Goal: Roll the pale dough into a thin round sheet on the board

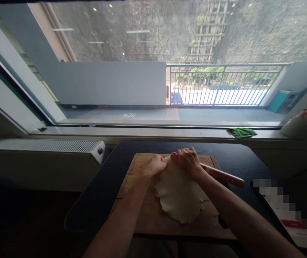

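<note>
A flat sheet of pale dough [180, 197] with a ragged near edge lies on a wooden cutting board [149, 220]. My left hand [157, 165] is closed on the far left edge of the dough. At the far edge, to the right of it, my right hand [187, 158] has its fingers curled over the dough. Both hands hide the dough's far rim in part. A knife with a brown handle [231, 178] lies at the board's right side, partly behind my right forearm, so its blade is mostly hidden.
The board rests on a dark table [96, 193] with rounded corners. A white box-like item [290, 222], partly blurred, lies at the right. Behind are a window sill [142, 132], a green cloth [241, 132] and a pale container [300, 126]. A radiator [40, 165] stands left.
</note>
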### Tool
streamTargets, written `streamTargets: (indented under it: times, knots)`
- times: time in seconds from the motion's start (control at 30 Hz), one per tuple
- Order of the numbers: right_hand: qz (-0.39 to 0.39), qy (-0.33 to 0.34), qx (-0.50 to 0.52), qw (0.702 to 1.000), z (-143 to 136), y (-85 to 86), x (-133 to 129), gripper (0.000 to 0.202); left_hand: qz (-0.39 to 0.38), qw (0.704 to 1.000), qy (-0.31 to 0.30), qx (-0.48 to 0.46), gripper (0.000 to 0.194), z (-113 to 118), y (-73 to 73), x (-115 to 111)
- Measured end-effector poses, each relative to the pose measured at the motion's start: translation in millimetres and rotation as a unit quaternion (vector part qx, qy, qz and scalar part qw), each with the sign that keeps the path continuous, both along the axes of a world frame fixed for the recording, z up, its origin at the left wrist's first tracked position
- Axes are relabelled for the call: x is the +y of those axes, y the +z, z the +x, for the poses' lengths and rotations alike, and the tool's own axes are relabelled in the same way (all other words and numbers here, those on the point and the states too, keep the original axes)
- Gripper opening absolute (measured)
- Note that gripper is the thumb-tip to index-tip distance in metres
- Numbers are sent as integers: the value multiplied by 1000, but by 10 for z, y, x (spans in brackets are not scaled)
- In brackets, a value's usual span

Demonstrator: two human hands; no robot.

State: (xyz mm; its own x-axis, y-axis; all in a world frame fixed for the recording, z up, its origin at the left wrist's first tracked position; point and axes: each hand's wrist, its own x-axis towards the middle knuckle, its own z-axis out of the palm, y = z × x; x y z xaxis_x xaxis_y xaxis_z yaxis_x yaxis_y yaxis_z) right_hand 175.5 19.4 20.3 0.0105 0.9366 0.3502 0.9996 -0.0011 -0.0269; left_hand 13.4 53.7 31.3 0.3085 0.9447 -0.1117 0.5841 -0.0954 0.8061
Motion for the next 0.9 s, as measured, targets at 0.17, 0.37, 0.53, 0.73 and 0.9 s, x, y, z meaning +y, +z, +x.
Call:
streamTargets:
  times: [0.17, 0.37, 0.53, 0.73, 0.9]
  knots:
    - [-18, 90, -2, 996, 6, 70, -459, 45, 15, 992, 62, -108, 30, -283, -151, -327]
    - [-36, -5, 69, 997, -203, 44, -217, 29, -68, 986, 21, -154, 29, -531, -260, -440]
    - [-48, -64, 99, 992, -256, 80, -20, 36, -100, 979, 22, -174, 30, -508, -289, -414]
    - [-1, -2, 89, 996, -412, -27, -296, 38, -83, 982, 61, -156, 28, -502, -246, -459]
    - [-66, -93, 109, 988, -266, 69, 48, 41, -73, 981, 61, -167, 26, -499, -215, -481]
